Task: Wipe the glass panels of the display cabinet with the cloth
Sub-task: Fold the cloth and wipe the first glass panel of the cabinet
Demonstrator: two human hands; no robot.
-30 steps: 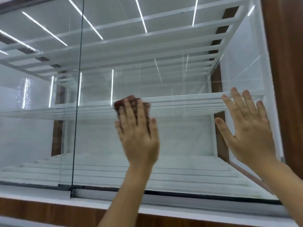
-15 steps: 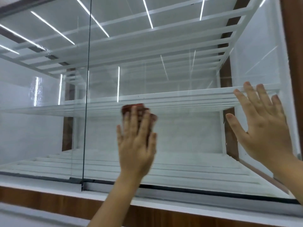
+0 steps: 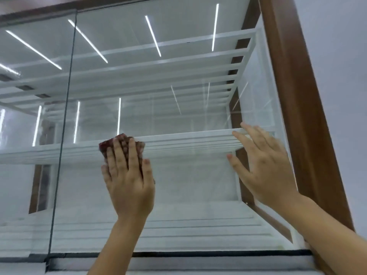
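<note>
A dark red cloth [image 3: 121,140] is pressed flat against the right glass panel [image 3: 178,80] of the display cabinet, at the height of the white middle shelf [image 3: 188,140]. My left hand [image 3: 129,179] lies over the cloth with fingers spread, covering most of it; only its top edge shows. My right hand [image 3: 262,167] rests flat and open on the same panel near its right edge, holding nothing.
A dark vertical seam [image 3: 63,126] separates this panel from the left glass panel [image 3: 29,126]. A brown wooden frame [image 3: 301,116] borders the right side, with a grey wall [image 3: 337,56] beyond. A black strip [image 3: 198,253] runs along the bottom track.
My left hand and the cloth have slid down a little, then back up to the shelf line. The view has tilted upward and shifted, showing more of the right frame.
</note>
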